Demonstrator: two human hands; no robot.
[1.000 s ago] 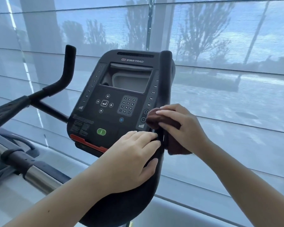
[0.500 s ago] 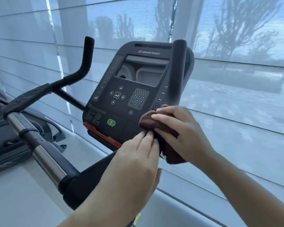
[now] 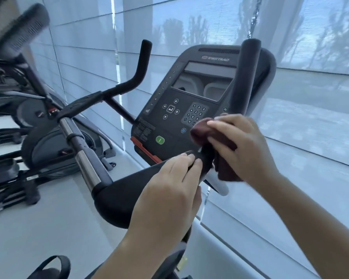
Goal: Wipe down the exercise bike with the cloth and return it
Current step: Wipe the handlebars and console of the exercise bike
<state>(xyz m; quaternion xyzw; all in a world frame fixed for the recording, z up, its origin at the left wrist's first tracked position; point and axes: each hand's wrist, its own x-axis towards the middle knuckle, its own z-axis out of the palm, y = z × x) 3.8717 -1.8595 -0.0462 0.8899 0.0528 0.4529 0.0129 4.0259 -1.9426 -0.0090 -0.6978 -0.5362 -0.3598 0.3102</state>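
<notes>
The exercise bike's black console (image 3: pixel 189 101) faces me, with a screen, keypad and green button. Its right upright handlebar (image 3: pixel 245 77) rises in front of the console's right edge; the left handlebar (image 3: pixel 137 73) bends up at centre left. My right hand (image 3: pixel 244 146) grips a dark brown cloth (image 3: pixel 224 166) wrapped round the lower part of the right handlebar. My left hand (image 3: pixel 169 194) rests on the black handlebar base (image 3: pixel 119 196), fingertips touching the bar just left of the cloth.
A chrome and black bar (image 3: pixel 80 150) runs from the base up to the left. Other gym machines (image 3: pixel 18 109) stand at the left. Window blinds (image 3: pixel 310 121) close off the space behind and right of the bike. A pedal strap (image 3: pixel 50 266) shows at the bottom left.
The view has swung left and pulled back, so more of the left machines shows. Both hands stay at the right handlebar; the cloth hand has shifted slightly along it.
</notes>
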